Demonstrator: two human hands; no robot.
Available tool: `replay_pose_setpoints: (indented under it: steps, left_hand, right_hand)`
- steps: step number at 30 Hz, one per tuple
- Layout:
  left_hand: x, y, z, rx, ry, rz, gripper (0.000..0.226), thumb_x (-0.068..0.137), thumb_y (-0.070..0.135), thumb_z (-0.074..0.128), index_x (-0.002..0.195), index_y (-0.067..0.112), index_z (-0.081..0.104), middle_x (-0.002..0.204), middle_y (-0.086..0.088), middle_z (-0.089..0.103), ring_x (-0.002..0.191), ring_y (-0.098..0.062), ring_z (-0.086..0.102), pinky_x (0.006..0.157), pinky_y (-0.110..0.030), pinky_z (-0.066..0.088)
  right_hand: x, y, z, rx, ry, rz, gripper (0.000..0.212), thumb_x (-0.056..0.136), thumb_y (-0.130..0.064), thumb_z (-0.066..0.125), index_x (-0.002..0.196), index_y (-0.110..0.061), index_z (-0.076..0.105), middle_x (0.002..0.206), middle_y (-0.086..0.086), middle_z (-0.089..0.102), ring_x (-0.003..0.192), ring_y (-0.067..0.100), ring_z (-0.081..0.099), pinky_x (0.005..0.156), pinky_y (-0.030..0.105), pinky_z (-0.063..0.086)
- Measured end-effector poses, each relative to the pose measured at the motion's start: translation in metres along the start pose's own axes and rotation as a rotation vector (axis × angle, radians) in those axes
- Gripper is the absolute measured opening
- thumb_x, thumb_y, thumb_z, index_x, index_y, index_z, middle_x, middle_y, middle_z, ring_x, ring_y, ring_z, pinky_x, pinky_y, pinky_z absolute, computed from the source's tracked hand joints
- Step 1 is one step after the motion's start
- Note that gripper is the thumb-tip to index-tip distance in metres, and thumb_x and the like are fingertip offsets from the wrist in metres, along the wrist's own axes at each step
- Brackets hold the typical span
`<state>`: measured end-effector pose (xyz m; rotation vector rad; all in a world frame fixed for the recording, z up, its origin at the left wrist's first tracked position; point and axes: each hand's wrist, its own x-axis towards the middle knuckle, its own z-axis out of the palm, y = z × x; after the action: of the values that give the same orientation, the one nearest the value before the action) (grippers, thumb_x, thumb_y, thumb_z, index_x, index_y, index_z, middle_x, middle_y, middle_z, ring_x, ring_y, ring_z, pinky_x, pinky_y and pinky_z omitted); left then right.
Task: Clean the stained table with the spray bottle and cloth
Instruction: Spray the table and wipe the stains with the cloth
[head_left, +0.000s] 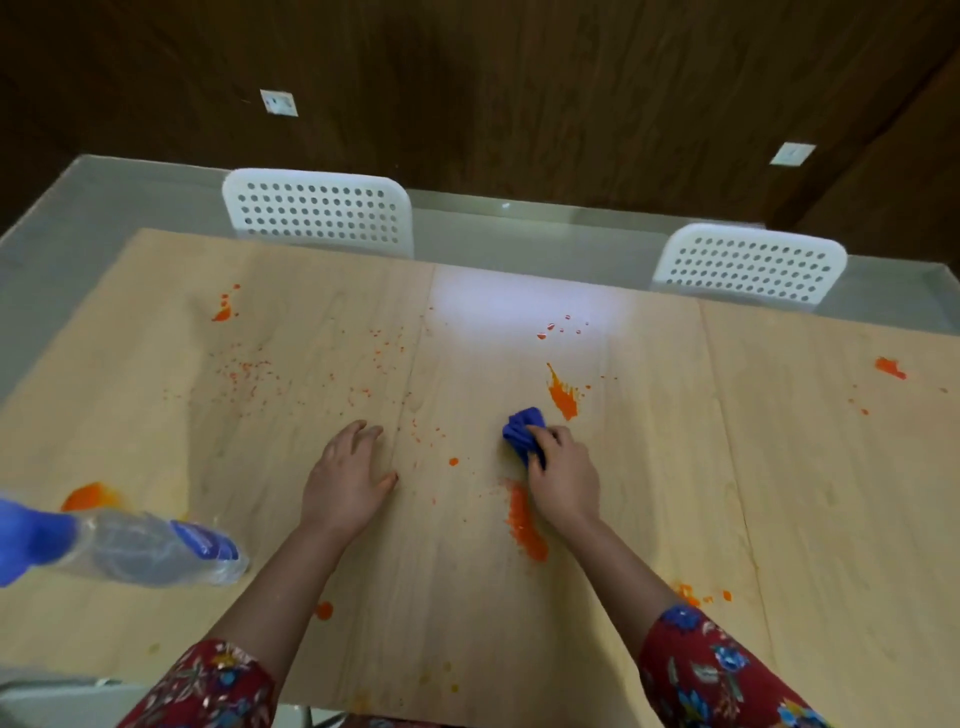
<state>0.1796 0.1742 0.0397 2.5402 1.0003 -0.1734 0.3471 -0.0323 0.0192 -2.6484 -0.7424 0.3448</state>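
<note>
Blue cloth (523, 434), soft and likely light, is bunching mid-frame in the gripping right hand (563, 475) near orange stains (563, 397), while the left hand (345, 480) is pressing flat, fingers relaxed.

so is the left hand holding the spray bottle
No, the left hand rests flat on the table, while the spray bottle lies on its side apart from it.

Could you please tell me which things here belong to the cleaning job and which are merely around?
For the job: blue cloth in the right hand, spray bottle, stained table, left hand resting on it.
Merely around: white chair, second white chair, wall plates.
</note>
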Motion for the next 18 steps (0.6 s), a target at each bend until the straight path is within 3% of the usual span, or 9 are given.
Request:
replay_pose_setpoints:
  steps: [4, 7, 9, 12, 14, 18]
  left_hand:
    - [0.024, -0.002, -0.005, -0.027, -0.01, -0.021, 0.066, 0.092, 0.042, 0.056, 0.149, 0.022, 0.029, 0.158, -0.002, 0.022, 0.144, -0.022, 0.022, 0.114, -0.037, 0.029]
    - [0.036, -0.004, -0.008, -0.034, 0.003, -0.043, 0.066, 0.093, 0.042, 0.055, 0.149, 0.021, 0.028, 0.158, -0.001, 0.022, 0.144, -0.021, 0.023, 0.112, -0.037, 0.031]
    - [0.04, -0.005, -0.008, -0.043, 0.018, -0.066, 0.065, 0.093, 0.043, 0.054, 0.149, 0.021, 0.029, 0.158, 0.0, 0.023, 0.143, -0.02, 0.024, 0.109, -0.037, 0.037]
    - [0.04, -0.005, -0.005, -0.028, 0.046, -0.085, 0.063, 0.094, 0.044, 0.051, 0.149, 0.021, 0.03, 0.157, 0.002, 0.024, 0.142, -0.018, 0.026, 0.104, -0.036, 0.043]
    - [0.039, -0.006, -0.001, -0.012, 0.057, -0.076, 0.063, 0.095, 0.044, 0.049, 0.149, 0.02, 0.029, 0.157, 0.002, 0.024, 0.141, -0.018, 0.026, 0.106, -0.034, 0.039]
    - [0.039, -0.006, 0.005, 0.038, 0.083, -0.047, 0.065, 0.094, 0.047, 0.05, 0.15, 0.018, 0.029, 0.158, -0.002, 0.025, 0.142, -0.02, 0.027, 0.114, -0.033, 0.028]
  right_hand:
    - [0.023, -0.027, 0.001, 0.196, -0.105, -0.156, 0.039, 0.098, -0.023, 0.047, 0.136, -0.022, 0.051, 0.127, -0.004, 0.053, 0.113, 0.017, 0.053, 0.088, 0.027, 0.045]
    - [0.058, -0.044, -0.003, 0.263, 0.041, 0.021, 0.038, 0.1, -0.022, 0.044, 0.137, -0.019, 0.048, 0.128, 0.0, 0.052, 0.109, 0.019, 0.055, 0.08, 0.024, 0.042]
    - [0.074, -0.055, 0.003, 0.175, 0.054, 0.111, 0.038, 0.1, -0.024, 0.043, 0.138, -0.018, 0.046, 0.13, 0.004, 0.049, 0.105, 0.021, 0.056, 0.075, 0.029, 0.047]
    - [0.09, -0.072, 0.018, 0.079, -0.022, -0.011, 0.039, 0.099, -0.027, 0.044, 0.138, -0.02, 0.045, 0.131, 0.004, 0.047, 0.108, 0.022, 0.054, 0.083, 0.035, 0.052]
    - [0.109, -0.082, 0.021, 0.128, -0.007, -0.082, 0.038, 0.098, -0.026, 0.045, 0.136, -0.02, 0.046, 0.127, 0.004, 0.051, 0.109, 0.022, 0.054, 0.087, 0.036, 0.05]
    - [0.173, -0.095, 0.013, 0.112, 0.125, 0.052, 0.036, 0.097, -0.023, 0.043, 0.132, -0.018, 0.048, 0.122, 0.009, 0.051, 0.106, 0.03, 0.054, 0.082, 0.041, 0.05]
